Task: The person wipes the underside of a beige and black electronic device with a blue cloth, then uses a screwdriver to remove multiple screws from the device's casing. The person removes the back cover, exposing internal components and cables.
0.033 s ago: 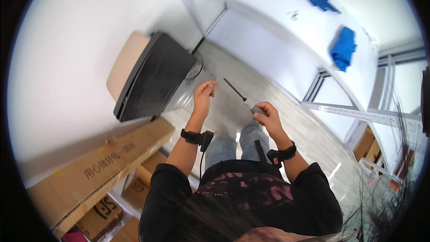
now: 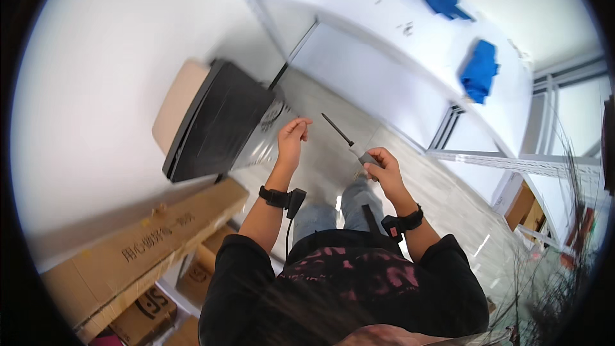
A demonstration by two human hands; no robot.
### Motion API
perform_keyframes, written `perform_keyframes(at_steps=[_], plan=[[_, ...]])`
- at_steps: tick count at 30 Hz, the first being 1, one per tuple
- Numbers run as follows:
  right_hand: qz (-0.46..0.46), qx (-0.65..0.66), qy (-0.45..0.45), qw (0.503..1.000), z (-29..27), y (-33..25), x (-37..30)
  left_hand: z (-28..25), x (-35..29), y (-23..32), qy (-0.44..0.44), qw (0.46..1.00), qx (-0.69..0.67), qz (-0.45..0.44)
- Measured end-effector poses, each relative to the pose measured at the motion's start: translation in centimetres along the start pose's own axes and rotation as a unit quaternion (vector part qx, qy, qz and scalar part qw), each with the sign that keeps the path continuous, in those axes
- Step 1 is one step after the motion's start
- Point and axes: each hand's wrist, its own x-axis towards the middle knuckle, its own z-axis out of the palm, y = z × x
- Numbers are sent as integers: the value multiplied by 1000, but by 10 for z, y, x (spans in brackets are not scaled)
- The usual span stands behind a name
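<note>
In my right hand [image 2: 386,168] is a screwdriver [image 2: 362,155] with a grey handle. The fingers wrap round the handle, and the dark, thin shaft points up and left, its tip in the air near my left hand [image 2: 293,140]. That left hand is raised a short way left of the tip, thumb and fingertips pressed together in a pinch. Whatever the pinch may hold is too small to make out. A gap separates the tip from the left fingers.
On the left stands a bulky black and beige object [image 2: 221,118] against the wall. Below it lies a long cardboard box [image 2: 154,234]. Ahead is a white table [image 2: 359,6] bearing two blue cloth items [image 2: 480,70]. An open carton [image 2: 516,202] stands at right.
The view has shifted slightly, so the table and its blue cloth items appear a little farther left. Both hands and the screwdriver keep nearly the same pose.
</note>
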Motion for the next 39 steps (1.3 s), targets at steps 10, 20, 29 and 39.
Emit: perform_keyframes(at_steps=[10, 20, 29, 39], plan=[[-114, 37, 156, 980, -123, -100, 3, 185, 105, 64, -84, 983, 142, 85], [-102, 62, 262, 958, -126, -141, 77, 217, 215, 48, -88, 836, 374, 392], [-99, 78, 290, 949, -114, -180, 130, 230, 236, 62, -135, 800, 399, 427], [-117, 62, 157, 979, -135, -222, 162, 227, 230, 72, -115, 826, 394, 386]])
